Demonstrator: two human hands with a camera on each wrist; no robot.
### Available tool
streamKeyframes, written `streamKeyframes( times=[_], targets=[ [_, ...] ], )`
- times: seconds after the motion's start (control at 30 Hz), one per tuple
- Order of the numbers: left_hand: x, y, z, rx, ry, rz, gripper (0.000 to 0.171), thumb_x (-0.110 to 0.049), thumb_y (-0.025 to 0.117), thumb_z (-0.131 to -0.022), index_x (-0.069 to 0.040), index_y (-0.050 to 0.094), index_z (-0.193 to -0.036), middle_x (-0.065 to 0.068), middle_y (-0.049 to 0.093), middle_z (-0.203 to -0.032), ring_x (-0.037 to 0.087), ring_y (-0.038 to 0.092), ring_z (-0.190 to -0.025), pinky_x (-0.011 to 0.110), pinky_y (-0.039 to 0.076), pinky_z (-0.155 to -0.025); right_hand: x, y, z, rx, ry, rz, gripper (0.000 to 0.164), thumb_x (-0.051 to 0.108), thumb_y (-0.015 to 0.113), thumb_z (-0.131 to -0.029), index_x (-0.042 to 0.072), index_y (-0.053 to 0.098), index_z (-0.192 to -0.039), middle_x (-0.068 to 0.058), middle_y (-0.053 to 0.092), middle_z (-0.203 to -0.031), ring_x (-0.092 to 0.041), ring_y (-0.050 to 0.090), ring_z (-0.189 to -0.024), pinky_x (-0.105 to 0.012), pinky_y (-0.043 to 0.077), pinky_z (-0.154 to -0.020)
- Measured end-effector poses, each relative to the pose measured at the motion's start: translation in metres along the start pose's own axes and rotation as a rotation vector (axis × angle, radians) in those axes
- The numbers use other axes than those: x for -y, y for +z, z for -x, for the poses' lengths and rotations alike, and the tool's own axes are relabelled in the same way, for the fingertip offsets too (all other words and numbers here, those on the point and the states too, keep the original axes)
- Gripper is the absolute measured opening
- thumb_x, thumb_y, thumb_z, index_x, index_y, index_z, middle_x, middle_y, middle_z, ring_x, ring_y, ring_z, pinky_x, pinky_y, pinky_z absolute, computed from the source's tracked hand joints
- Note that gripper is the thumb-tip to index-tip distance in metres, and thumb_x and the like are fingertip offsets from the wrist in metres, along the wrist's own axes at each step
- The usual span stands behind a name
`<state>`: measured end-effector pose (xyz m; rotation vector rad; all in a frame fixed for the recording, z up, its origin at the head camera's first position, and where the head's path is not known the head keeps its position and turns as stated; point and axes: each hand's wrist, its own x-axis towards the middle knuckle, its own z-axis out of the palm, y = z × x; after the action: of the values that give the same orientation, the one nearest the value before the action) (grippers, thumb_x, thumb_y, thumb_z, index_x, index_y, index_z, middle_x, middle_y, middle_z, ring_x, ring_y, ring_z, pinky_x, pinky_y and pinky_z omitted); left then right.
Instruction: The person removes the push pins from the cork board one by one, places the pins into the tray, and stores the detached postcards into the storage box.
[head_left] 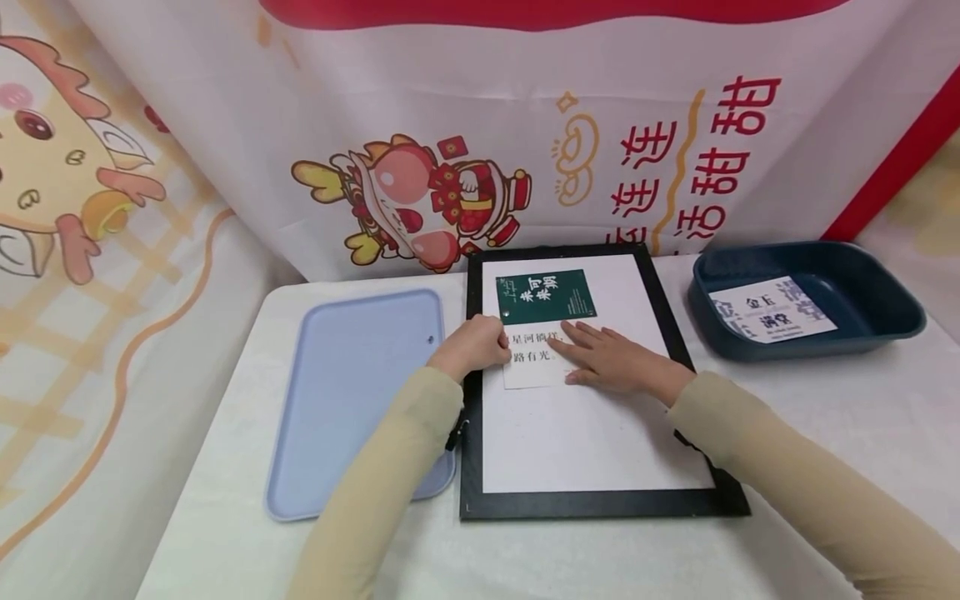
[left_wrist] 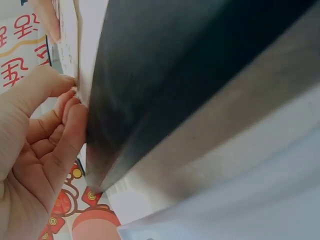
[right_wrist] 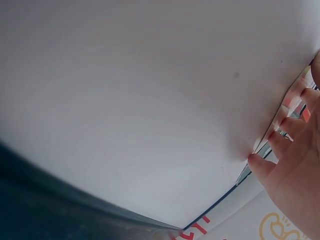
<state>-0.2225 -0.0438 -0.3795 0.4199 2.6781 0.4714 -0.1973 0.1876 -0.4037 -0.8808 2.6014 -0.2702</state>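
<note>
A white card (head_left: pixel 531 376) with black printed writing lies on a black-framed white board (head_left: pixel 592 442), just under a green card (head_left: pixel 543 310) with white writing. At its left edge my left hand (head_left: pixel 474 346) pinches the white card between thumb and curled fingers; the left wrist view shows these fingertips (left_wrist: pixel 75 107) at the card's edge, beside the black frame. My right hand (head_left: pixel 611 360) lies with spread, fairly straight fingers on the card's right part, covering some of it. In the right wrist view the fingertips (right_wrist: pixel 256 161) touch the card's edge region on the board.
Left of the board is a light blue tray (head_left: pixel 352 400), partly behind my left sleeve. A dark blue basin (head_left: pixel 862 333) stands at the right, holding a white card (head_left: pixel 772 310) with blue print. A printed cloth (head_left: pixel 465 83) hangs behind the white-covered table (head_left: pixel 217 500).
</note>
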Motion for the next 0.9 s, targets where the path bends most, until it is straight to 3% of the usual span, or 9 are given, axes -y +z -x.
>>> streamKeyframes(
  times=[0.4,0.7,0.9],
  targets=[
    [0.006,0.0006,0.0008,-0.011,0.037,0.045,0.01,-0.016,0.062,-0.091,-0.007,0.067,-0.09,0.005,0.065,-0.09,0.015,0.053,-0.073,0.025,0.042,-0.068,0.0006,0.0001,-0.0009,0.006,-0.006,0.013,0.065,0.042,0.044,-0.098,0.019,0.019,-0.154,-0.018,0.009,-0.161,-0.04,0.011,-0.148,-0.061,0.015,-0.116],
    [0.007,0.0027,0.0019,-0.02,0.05,0.05,0.009,-0.015,0.065,-0.089,-0.007,0.066,-0.093,0.005,0.064,-0.087,0.015,0.055,-0.078,0.025,0.044,-0.073,-0.0004,0.0015,-0.0008,0.005,-0.003,0.007,0.066,0.043,0.044,-0.098,0.018,0.019,-0.154,-0.018,0.009,-0.161,-0.04,0.011,-0.148,-0.062,0.014,-0.116],
    [0.0032,0.0022,0.0053,-0.006,0.052,-0.003,0.009,-0.014,0.063,-0.09,-0.007,0.067,-0.094,0.005,0.065,-0.093,0.015,0.053,-0.076,0.025,0.042,-0.069,-0.0006,0.0026,-0.0019,0.003,-0.003,0.017,0.066,0.043,0.043,-0.098,0.018,0.019,-0.154,-0.018,0.009,-0.161,-0.04,0.012,-0.148,-0.062,0.015,-0.116]
  ],
)
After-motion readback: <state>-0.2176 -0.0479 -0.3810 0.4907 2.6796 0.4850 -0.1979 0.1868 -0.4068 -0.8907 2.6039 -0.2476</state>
